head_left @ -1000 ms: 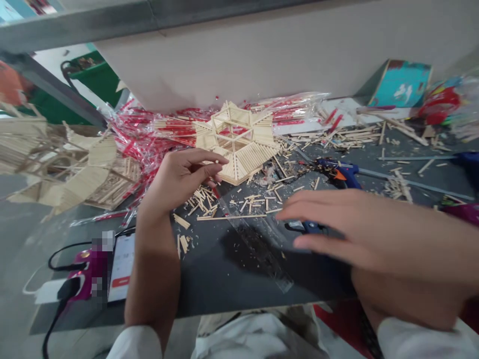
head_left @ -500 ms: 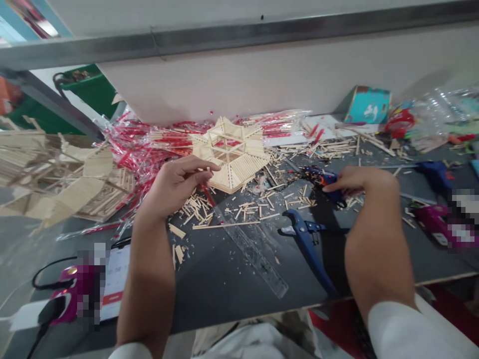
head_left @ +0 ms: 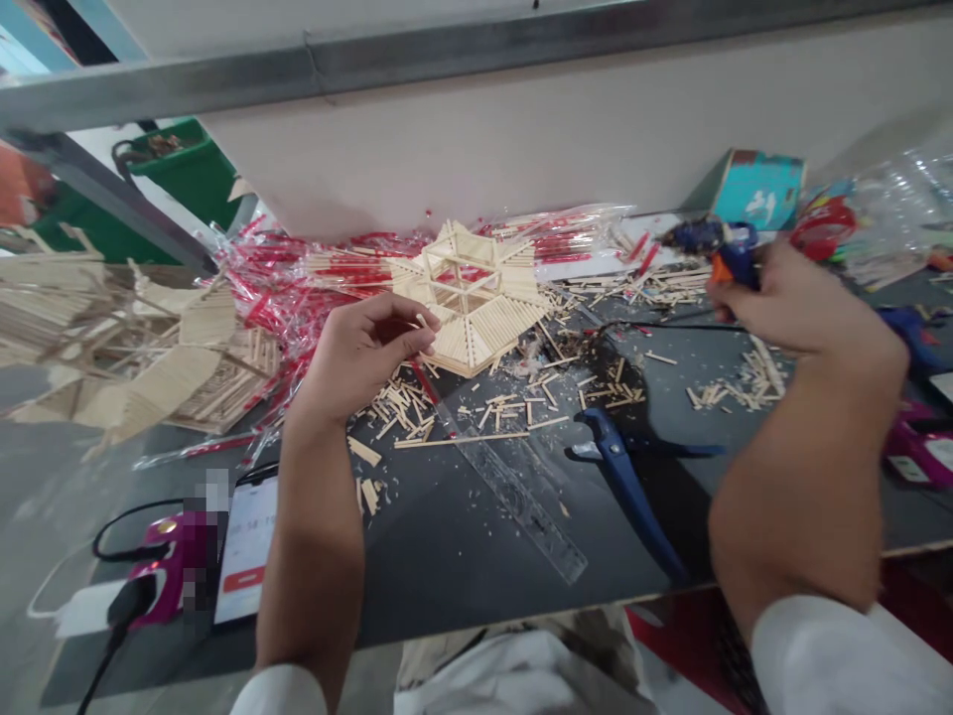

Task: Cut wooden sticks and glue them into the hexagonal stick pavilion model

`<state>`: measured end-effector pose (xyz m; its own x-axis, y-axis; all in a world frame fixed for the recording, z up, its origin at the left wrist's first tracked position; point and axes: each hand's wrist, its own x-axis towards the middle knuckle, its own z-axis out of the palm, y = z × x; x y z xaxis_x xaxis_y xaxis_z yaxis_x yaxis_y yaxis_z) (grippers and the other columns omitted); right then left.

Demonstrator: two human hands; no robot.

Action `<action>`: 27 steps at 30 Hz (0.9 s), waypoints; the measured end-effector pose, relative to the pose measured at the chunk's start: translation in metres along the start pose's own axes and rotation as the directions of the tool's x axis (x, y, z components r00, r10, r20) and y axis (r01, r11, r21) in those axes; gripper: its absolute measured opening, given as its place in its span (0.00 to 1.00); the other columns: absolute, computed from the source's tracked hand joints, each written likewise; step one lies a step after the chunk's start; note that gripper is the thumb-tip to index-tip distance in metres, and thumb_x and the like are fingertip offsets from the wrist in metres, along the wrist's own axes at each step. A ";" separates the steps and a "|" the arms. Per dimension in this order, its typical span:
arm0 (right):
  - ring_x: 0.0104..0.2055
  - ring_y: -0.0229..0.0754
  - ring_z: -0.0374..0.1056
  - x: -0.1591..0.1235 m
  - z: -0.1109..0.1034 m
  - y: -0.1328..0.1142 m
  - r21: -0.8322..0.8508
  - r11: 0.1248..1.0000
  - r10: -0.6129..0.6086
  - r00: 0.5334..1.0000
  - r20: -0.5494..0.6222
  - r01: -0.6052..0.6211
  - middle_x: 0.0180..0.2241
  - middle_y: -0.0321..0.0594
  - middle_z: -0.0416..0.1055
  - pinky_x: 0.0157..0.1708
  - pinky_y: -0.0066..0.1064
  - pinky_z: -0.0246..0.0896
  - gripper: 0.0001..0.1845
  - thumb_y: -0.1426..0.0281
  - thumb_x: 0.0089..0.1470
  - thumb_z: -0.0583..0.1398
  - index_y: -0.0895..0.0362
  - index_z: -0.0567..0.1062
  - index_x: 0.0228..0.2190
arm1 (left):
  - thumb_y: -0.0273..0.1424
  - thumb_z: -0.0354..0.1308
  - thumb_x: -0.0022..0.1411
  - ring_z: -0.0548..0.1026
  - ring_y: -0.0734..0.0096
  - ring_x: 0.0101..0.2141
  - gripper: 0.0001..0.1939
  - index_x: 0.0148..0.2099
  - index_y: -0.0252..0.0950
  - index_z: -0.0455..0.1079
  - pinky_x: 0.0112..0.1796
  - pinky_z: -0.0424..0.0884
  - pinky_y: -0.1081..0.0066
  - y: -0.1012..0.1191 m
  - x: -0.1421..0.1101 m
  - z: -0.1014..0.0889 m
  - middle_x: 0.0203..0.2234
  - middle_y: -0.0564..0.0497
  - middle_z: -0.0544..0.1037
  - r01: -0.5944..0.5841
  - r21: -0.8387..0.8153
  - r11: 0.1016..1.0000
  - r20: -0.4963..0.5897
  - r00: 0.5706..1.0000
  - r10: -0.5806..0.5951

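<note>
My left hand (head_left: pixel 364 357) is closed in a pinch on a short wooden stick, just left of a hexagonal roof-like model made of wooden sticks (head_left: pixel 476 298). My right hand (head_left: pixel 789 298) is raised above the table at the right, wrapped round a blue glue gun with an orange trigger (head_left: pixel 715 243); its black cord (head_left: pixel 647 326) trails down to the table. Cut stick pieces (head_left: pixel 513 407) lie scattered between the hands.
Blue cutting pliers (head_left: pixel 625 477) and a clear ruler (head_left: pixel 513 497) lie on the dark table (head_left: pixel 447 556). Red-wrapped stick packets (head_left: pixel 283 288) pile up at the back. Larger stick models (head_left: pixel 126 338) stand at left. A phone (head_left: pixel 245 546) and charger sit near the front left edge.
My right hand reached to the glue gun lying on the table, closed on it and lifted it up and to the right. My left hand stayed in place holding its stick.
</note>
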<state>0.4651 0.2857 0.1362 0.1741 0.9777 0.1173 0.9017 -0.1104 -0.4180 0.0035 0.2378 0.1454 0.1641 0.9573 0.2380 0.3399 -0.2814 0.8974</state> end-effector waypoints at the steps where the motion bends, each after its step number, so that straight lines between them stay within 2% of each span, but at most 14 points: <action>1: 0.26 0.39 0.65 -0.005 -0.001 -0.016 0.026 0.999 0.049 0.998 -0.036 -0.048 0.25 0.41 0.74 0.34 0.37 0.59 0.02 0.75 0.58 0.64 0.57 0.75 0.33 | 0.32 0.72 0.59 0.80 0.72 0.31 0.07 0.40 0.37 0.82 0.33 0.79 0.73 0.000 0.000 0.001 0.34 0.49 0.84 -0.007 0.003 1.000 -0.015 1.000 0.007; 2: 0.29 0.40 0.65 -0.010 0.000 -0.032 0.046 0.997 0.065 0.988 -0.139 -0.059 0.30 0.43 0.75 0.35 0.37 0.59 0.07 0.71 0.58 0.66 0.57 0.75 0.39 | 0.32 0.72 0.59 0.80 0.72 0.31 0.07 0.39 0.37 0.82 0.32 0.79 0.73 0.000 0.001 0.003 0.34 0.49 0.84 -0.014 -0.007 1.000 -0.032 0.999 0.013; 3: 0.33 0.41 0.66 -0.014 0.004 -0.048 0.062 0.998 0.030 0.976 -0.215 -0.017 0.36 0.46 0.75 0.38 0.38 0.60 0.15 0.67 0.56 0.69 0.58 0.75 0.44 | 0.32 0.73 0.58 0.80 0.72 0.30 0.07 0.39 0.37 0.82 0.31 0.79 0.73 -0.001 0.001 0.005 0.35 0.48 0.85 -0.016 -0.028 0.999 -0.044 0.999 0.015; 5: 0.35 0.42 0.65 -0.022 0.015 -0.073 0.177 0.975 -0.082 0.960 -0.267 0.132 0.38 0.46 0.74 0.38 0.37 0.62 0.22 0.62 0.53 0.72 0.57 0.74 0.45 | 0.32 0.74 0.57 0.80 0.73 0.29 0.13 0.45 0.38 0.82 0.30 0.79 0.73 -0.004 0.003 0.009 0.34 0.49 0.84 -0.014 -0.086 0.996 -0.055 0.998 0.009; 7: 0.34 0.43 0.65 -0.027 0.030 -0.092 0.290 0.913 -0.196 0.933 -0.302 0.286 0.37 0.44 0.73 0.37 0.37 0.63 0.22 0.57 0.56 0.69 0.56 0.72 0.46 | 0.31 0.75 0.55 0.79 0.73 0.28 0.22 0.52 0.39 0.80 0.30 0.79 0.73 -0.007 0.005 0.014 0.32 0.51 0.84 -0.010 -0.125 0.992 -0.079 0.997 0.000; 9: 0.33 0.44 0.65 -0.032 0.043 -0.104 0.295 0.885 -0.252 0.904 -0.346 0.360 0.35 0.44 0.71 0.37 0.39 0.63 0.20 0.55 0.60 0.64 0.56 0.71 0.45 | 0.31 0.76 0.54 0.79 0.73 0.27 0.28 0.57 0.39 0.77 0.30 0.79 0.73 -0.011 0.008 0.019 0.31 0.52 0.84 -0.018 -0.131 0.991 -0.112 0.994 0.003; 10: 0.33 0.45 0.66 -0.035 0.049 -0.109 0.277 0.885 -0.269 0.896 -0.354 0.375 0.34 0.44 0.71 0.37 0.40 0.63 0.20 0.54 0.61 0.62 0.56 0.70 0.46 | 0.31 0.76 0.54 0.80 0.73 0.27 0.28 0.57 0.39 0.76 0.30 0.79 0.73 -0.013 0.009 0.022 0.31 0.52 0.84 -0.030 -0.124 0.992 -0.126 0.992 0.014; 13: 0.31 0.47 0.67 -0.040 0.060 -0.117 0.210 0.901 -0.305 0.899 -0.314 0.379 0.33 0.42 0.71 0.33 0.40 0.63 0.20 0.53 0.61 0.62 0.53 0.69 0.47 | 0.32 0.75 0.55 0.81 0.72 0.31 0.17 0.47 0.37 0.79 0.32 0.78 0.73 -0.019 0.012 0.031 0.32 0.51 0.84 -0.070 -0.090 0.993 -0.137 0.989 0.057; 16: 0.30 0.48 0.68 -0.041 0.068 -0.120 0.146 0.907 -0.340 0.892 -0.298 0.395 0.30 0.41 0.71 0.30 0.40 0.61 0.20 0.53 0.59 0.63 0.53 0.69 0.45 | 0.33 0.73 0.56 0.80 0.73 0.30 0.10 0.38 0.36 0.79 0.30 0.75 0.72 -0.022 0.013 0.037 0.32 0.50 0.84 -0.072 -0.096 0.993 -0.121 0.991 0.060; 20: 0.30 0.50 0.70 -0.042 0.074 -0.122 0.118 0.902 -0.357 0.871 -0.338 0.415 0.30 0.42 0.73 0.30 0.40 0.61 0.18 0.55 0.58 0.62 0.53 0.69 0.45 | 0.33 0.72 0.57 0.77 0.75 0.27 0.08 0.38 0.36 0.82 0.28 0.73 0.71 -0.022 0.012 0.042 0.31 0.49 0.85 -0.055 -0.092 0.994 -0.083 0.995 0.048; 27: 0.29 0.49 0.70 -0.045 0.074 -0.125 0.089 0.890 -0.396 0.855 -0.334 0.447 0.29 0.42 0.72 0.30 0.39 0.60 0.14 0.59 0.59 0.61 0.52 0.68 0.43 | 0.34 0.72 0.59 0.74 0.76 0.24 0.09 0.40 0.36 0.83 0.27 0.69 0.72 -0.024 0.012 0.048 0.29 0.50 0.84 -0.063 -0.038 0.997 -0.046 0.997 0.061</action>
<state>0.3153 0.2687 0.1160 -0.0763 0.8205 0.5665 0.8451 0.3547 -0.4000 0.0412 0.2526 0.1085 0.1421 0.9404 0.3089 0.2935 -0.3380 0.8942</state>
